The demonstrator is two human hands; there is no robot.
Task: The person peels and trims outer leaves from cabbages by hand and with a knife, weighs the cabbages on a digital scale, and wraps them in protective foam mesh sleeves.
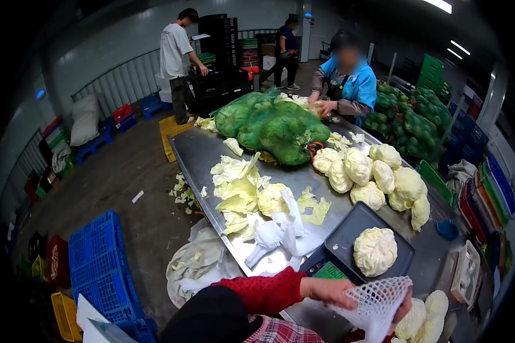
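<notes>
Pinching L edge of white foam net (379, 297) w/ L hand (328, 291); can't tell R hand's (405, 307) grip, being partly hidden behind mesh. Holding net just nearside of scale (341, 247). Could crumple or tear mesh by tugging unevenly; could nudge single cabbage (375, 251) off tray by reaching too wide. Pointing net's broad end up twd scale, narrow end down twd body; long axis approx. fore-aft, tilted. Farther out on desk (195, 151): cabbage pile (357, 166), loose leaves (234, 186), green mesh sacks (269, 128).
</notes>
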